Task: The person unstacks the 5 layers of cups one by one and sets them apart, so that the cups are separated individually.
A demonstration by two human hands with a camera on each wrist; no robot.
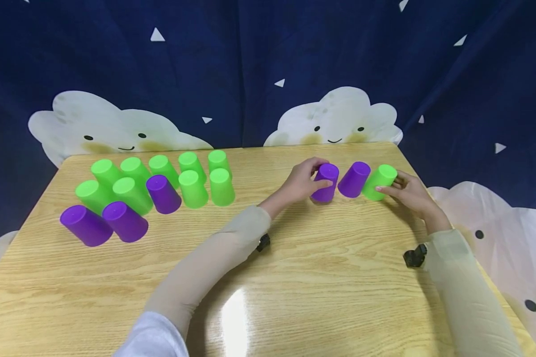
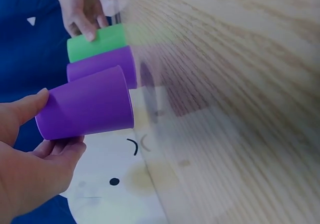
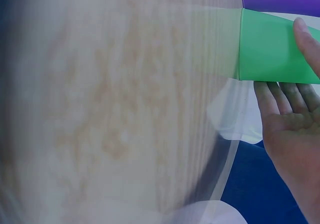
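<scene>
Three upside-down plastic cups stand in a row at the right of the table. My left hand (image 1: 304, 179) holds the leftmost purple cup (image 1: 325, 182), its thumb across one side and its fingers on the other. In the left wrist view this purple cup (image 2: 87, 104) looks slightly tilted. A second purple cup (image 1: 354, 179) is in the middle, touched by neither hand. At the row's right end, my right hand (image 1: 412, 197) holds a green cup (image 1: 379, 182) between thumb and fingers. The right wrist view has the green cup's (image 3: 270, 49) rim down on the table.
More upside-down cups stand at the table's left: several green cups (image 1: 193, 188), a purple cup (image 1: 163, 194) among them and two purple cups (image 1: 125, 221) in front. The wooden table (image 1: 330, 297) ends at a dark blue curtain (image 1: 196, 64) with cloud prints.
</scene>
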